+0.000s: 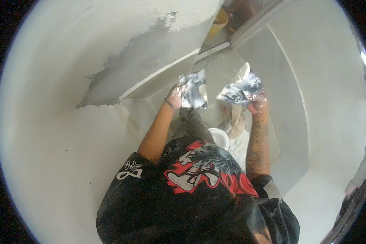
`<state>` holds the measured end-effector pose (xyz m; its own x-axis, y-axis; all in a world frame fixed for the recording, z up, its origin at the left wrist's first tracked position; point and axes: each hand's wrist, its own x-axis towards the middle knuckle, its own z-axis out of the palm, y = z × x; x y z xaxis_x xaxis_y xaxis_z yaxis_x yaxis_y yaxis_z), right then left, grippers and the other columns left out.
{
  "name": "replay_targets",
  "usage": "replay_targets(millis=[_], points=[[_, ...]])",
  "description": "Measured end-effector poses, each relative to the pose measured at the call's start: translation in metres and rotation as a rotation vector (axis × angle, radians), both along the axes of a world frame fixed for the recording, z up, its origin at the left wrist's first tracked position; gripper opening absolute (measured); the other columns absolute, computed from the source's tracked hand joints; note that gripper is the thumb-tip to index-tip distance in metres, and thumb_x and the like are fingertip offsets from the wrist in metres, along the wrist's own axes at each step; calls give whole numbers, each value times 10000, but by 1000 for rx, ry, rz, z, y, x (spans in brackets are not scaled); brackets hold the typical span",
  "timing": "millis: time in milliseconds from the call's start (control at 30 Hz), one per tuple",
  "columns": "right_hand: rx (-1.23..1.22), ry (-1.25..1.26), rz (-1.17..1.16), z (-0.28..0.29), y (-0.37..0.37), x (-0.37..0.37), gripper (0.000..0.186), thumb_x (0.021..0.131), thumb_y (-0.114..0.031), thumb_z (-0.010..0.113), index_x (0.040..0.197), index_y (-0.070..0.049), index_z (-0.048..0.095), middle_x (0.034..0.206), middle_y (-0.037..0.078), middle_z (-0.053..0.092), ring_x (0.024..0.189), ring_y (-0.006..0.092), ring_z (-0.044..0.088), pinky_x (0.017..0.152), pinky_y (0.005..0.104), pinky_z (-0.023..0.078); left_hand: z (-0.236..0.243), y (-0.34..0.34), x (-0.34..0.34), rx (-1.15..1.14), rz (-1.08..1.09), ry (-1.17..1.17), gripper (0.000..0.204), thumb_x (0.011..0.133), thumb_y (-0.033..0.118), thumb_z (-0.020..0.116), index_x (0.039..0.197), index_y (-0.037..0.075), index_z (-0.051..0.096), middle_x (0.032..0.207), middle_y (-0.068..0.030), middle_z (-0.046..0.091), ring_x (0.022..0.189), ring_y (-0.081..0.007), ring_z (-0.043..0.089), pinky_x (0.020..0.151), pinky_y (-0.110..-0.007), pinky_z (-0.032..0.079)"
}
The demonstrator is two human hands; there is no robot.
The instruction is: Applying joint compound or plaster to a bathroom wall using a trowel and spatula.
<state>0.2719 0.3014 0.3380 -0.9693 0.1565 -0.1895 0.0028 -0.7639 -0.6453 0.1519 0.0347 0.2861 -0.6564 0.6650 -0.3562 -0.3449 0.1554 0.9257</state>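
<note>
My left hand (175, 97) is closed on the edge of a metal plaster spreader (194, 90), a flat, nearly square blade smeared with white paste. To the right, my right hand (258, 104) grips a second metal plaster spreader (240, 90), tilted and streaked with paste. A thick lump of white paste (244, 71) sits along this blade's far edge. The two blades are apart, held in front of my body above the floor. White paste coats the fingers of both hands, and the palms are partly hidden.
A white bucket (219, 137) stands close to my legs, beside a paste-stained whitish thing (238, 148). On the left, the pale wall (69, 53) carries a rough grey patch (130, 65). Another wall (325, 81) rises at right. Beyond an opening stands a yellowish bucket (218, 23).
</note>
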Motion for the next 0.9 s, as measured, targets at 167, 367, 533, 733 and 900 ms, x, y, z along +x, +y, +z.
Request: replay_targets(millis=[167,367,533,733,900], points=[[315,-18,-297,45,-10,-101,507,692,33,509,1185,-12,402,1083,112,505,979,199,518,850,314,432,-74,-22,5,-1019,-660,922,463,743,192,482,1176,29,468,1209,-132,469,1129,-245,430,1005,-330,279],[935,124,-692,143,-39,-176,500,694,42,455,1180,52,341,1078,153,434,988,234,449,898,326,342,-201,-66,15,-305,106,160,476,724,207,495,1190,111,475,1237,-120,437,1144,-257,407,1002,-325,284],[1177,32,-808,134,-67,-196,561,648,49,465,1182,80,297,1116,218,351,1045,332,365,941,401,262,-198,-45,3,-668,-71,263,431,751,224,478,1167,114,505,1250,-102,439,1133,-261,414,1014,-336,265],[1274,-113,-773,174,-124,-190,712,600,-4,583,1214,84,233,1162,313,277,1101,465,265,945,526,197,-319,-166,5,2,240,281,351,823,109,311,1087,16,524,1113,-126,539,1026,-232,485,943,-346,348],[1303,-185,-780,139,-136,-177,772,595,-33,631,1216,113,196,1197,355,228,1159,524,163,965,560,143,-351,-114,-30,-108,-33,319,359,802,98,330,1102,14,509,1113,-131,538,1027,-240,485,942,-347,349]])
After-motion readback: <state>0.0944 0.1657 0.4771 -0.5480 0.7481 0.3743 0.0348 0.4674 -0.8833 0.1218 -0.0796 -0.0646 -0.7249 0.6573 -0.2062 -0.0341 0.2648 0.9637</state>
